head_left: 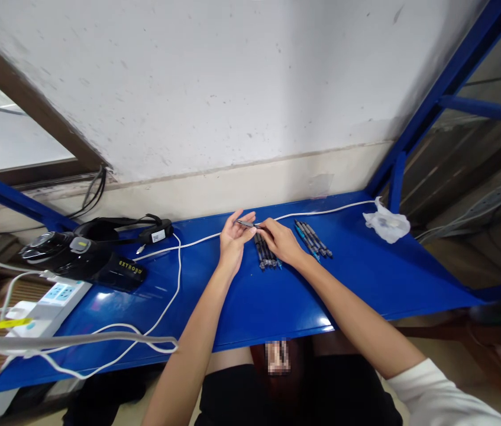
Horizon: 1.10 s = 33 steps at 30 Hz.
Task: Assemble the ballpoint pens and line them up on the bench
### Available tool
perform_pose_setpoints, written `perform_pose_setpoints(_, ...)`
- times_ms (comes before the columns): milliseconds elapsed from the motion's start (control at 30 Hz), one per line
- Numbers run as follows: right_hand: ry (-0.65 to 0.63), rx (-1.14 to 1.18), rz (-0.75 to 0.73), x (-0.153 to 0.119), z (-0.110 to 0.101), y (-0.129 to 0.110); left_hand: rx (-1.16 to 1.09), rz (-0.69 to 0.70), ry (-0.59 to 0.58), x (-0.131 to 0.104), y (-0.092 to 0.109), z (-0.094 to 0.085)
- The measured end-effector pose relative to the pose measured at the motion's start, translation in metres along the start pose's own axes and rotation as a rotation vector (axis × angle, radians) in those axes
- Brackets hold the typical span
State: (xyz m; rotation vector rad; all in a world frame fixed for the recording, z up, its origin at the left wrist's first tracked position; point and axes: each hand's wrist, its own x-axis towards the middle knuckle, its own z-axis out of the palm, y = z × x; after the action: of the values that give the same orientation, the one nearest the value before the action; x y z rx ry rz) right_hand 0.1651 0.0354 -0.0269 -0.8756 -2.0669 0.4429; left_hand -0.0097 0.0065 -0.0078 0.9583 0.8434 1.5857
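A dark pen (245, 223) is held nearly level above the blue shelf, between my two hands. My left hand (231, 239) faces palm up, its thumb and fingers around the pen's left part. From the right, my right hand (282, 239) pinches the other end of the same pen. Just below the hands lies a row of dark pens (265, 254), partly covered by my right hand; a bit of blue shows at its right side. Another group of pens (314, 239), grey and black with some blue, lies to the right of my right hand.
White cables (179, 278) run over the blue shelf (268, 313). At left are a black device (94, 263) with a strap and a power strip (57, 302). A crumpled white plastic bag (387, 222) lies at the right end. A wall rises behind.
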Motion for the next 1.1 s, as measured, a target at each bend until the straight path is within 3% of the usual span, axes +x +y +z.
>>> perform_pose_setpoints(133,-0.009,0.002,-0.003,-0.0002,-0.0006,-0.0005,0.066,-0.004,0.075,0.0002,-0.0008,0.0018)
perform_pose_setpoints(300,0.011,-0.001,0.007,-0.0006,0.0000,-0.0001,-0.057,0.009,-0.002,-0.0003,0.0012,0.0029)
perform_pose_setpoints(433,0.012,0.006,0.004,-0.0007,0.0002,-0.0007,-0.048,-0.013,0.084,0.0006,-0.0007,0.0022)
perform_pose_setpoints(600,0.017,-0.005,0.006,-0.0008,0.0001,-0.0001,-0.093,-0.003,0.016,0.0011,0.0006,0.0011)
perform_pose_setpoints(767,0.028,0.004,0.009,-0.0009,0.0005,0.0013,-0.047,-0.022,0.105,0.0023,-0.0010,-0.0012)
perform_pose_setpoints(933,0.033,-0.001,0.017,-0.0008,-0.0003,0.0008,-0.070,0.008,0.051,0.0033,-0.0012,-0.0026)
perform_pose_setpoints(1100,0.025,-0.002,0.008,-0.0005,-0.0011,-0.0005,-0.025,-0.019,0.077,0.0019,0.0018,-0.0010)
